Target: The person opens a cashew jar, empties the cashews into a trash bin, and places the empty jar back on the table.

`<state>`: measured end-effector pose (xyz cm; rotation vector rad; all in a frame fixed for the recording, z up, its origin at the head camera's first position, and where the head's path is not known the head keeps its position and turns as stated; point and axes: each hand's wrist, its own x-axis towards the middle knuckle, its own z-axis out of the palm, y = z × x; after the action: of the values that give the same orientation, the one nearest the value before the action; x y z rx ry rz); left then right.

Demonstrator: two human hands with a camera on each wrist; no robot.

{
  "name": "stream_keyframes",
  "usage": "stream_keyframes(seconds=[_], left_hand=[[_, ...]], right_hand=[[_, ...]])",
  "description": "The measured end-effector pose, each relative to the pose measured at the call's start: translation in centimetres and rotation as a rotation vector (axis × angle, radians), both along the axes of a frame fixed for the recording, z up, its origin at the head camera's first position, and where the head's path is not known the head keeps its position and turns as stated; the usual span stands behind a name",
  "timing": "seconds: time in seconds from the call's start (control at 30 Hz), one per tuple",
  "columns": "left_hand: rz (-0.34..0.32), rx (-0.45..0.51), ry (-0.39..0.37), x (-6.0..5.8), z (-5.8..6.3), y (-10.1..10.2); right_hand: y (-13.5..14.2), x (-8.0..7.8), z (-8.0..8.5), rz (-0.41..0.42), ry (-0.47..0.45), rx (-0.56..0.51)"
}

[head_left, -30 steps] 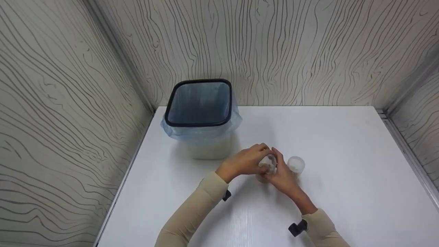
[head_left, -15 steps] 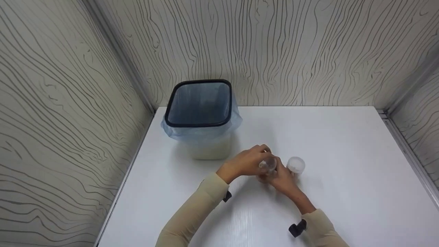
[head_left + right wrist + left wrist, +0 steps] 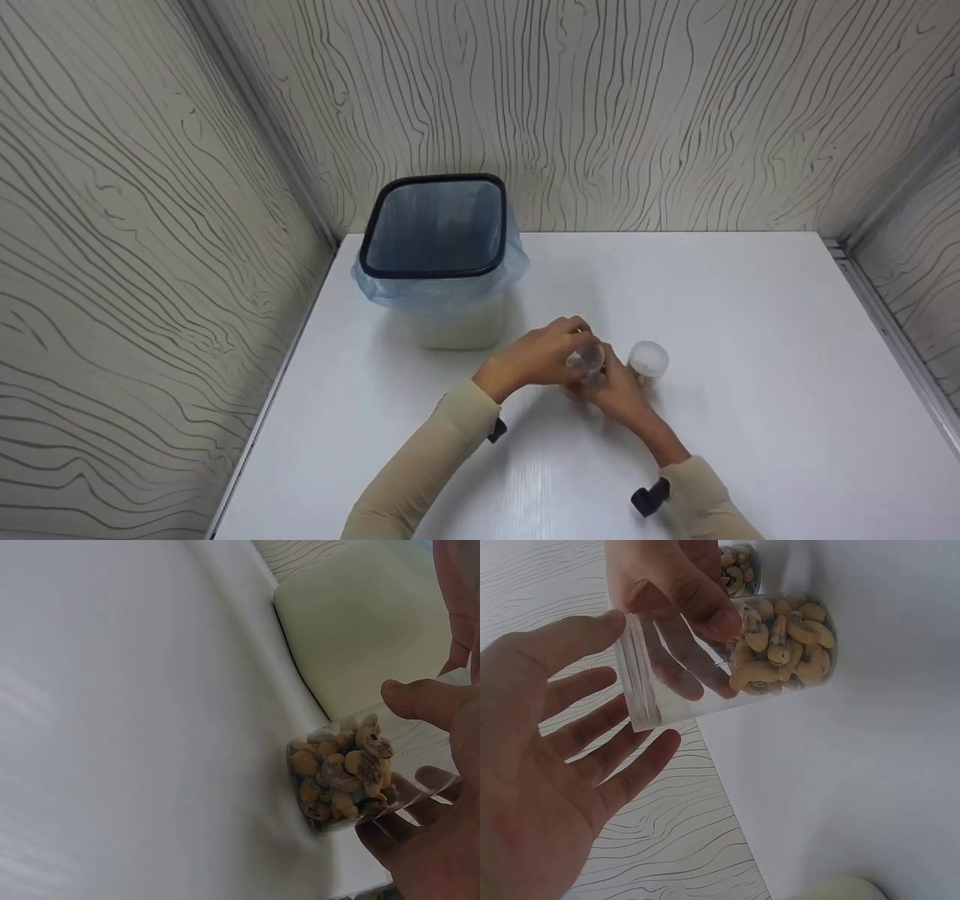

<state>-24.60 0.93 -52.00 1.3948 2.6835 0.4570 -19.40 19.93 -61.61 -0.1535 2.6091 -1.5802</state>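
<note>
A clear jar part-filled with cashews stands upright between my two hands, its base close to the white table. My right hand grips its side, thumb on one face and fingers round the other; the right wrist view shows the cashews below that hand. At the top, the thumb and fingers of my left hand hold the ridged, see-through lid. Just right of my right hand is a second jar with a whitish top; cashews show through it in the left wrist view.
A bin with a black rim and a blue liner bag stands at the back left of the white table. Panels with a wood-grain pattern enclose the table at the back and sides.
Over the first half second my left fingers turned and closed in over the jar's top, covering more of it. Since then both hands have stayed almost still.
</note>
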Motion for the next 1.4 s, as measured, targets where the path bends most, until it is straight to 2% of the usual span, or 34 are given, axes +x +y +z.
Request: stream_keyframes(seconds=[0.37,0.73,0.9,1.13,1.4], left_hand=[[-0.016,0.025,0.058,0.0,-0.4,0.0],[-0.020,0.053,0.032,-0.2,-0.1,-0.5],[-0.035,0.069,0.048,-0.4,0.1,-0.8],[-0.064,0.117,0.113,-0.6,0.3,-1.2],[-0.125,0.197,0.210,-1.1,-0.1,-1.4]], right_hand=[[0.2,0.2,-0.1,0.080,0.003,-0.064],[-0.3,0.0,0.3,0.049,0.031,-0.032],[-0.5,-0.3,0.6,0.055,0.033,-0.038],[-0.8,-0.4,1.2,0.038,0.050,0.002],[-1.0,-0.6,1.7,0.086,0.079,-0.061]])
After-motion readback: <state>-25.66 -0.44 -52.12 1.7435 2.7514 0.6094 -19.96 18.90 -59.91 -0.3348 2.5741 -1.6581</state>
